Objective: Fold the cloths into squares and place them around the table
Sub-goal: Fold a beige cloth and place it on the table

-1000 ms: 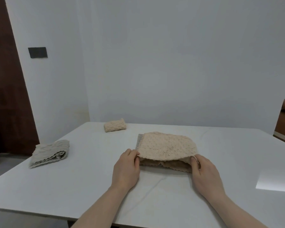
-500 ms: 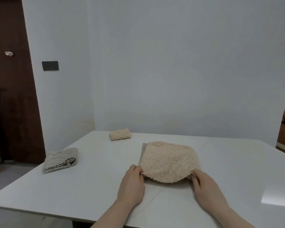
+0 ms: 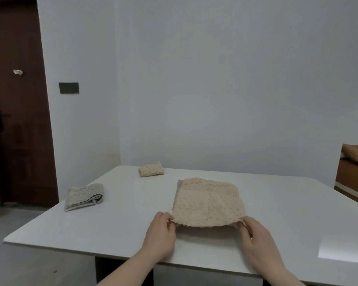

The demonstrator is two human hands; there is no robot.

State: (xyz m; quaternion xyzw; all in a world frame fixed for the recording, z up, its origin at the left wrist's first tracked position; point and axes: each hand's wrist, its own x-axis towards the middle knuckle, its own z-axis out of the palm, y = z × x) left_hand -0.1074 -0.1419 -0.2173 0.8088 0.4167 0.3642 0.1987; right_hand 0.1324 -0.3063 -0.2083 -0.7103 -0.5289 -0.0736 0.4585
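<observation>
A beige textured cloth point(image 3: 208, 202) lies on the white table point(image 3: 122, 213) in front of me, its top layer pulled toward me. My left hand point(image 3: 160, 235) pinches its near left corner. My right hand point(image 3: 256, 238) pinches the near right corner. A grey edge of cloth shows under the beige one along its left side. A folded grey cloth point(image 3: 84, 196) sits at the table's left edge. At the far left corner rests a small folded beige cloth point(image 3: 151, 169).
A dark wooden door point(image 3: 15, 120) stands at the left beyond the table. A brown piece of furniture point(image 3: 353, 174) is at the right edge. A bright patch of light point(image 3: 343, 248) falls on the table's right side.
Both hands drew the cloth's top layer toward me and down, so it now lies flatter over the lower layer. The view shifted downward and back.
</observation>
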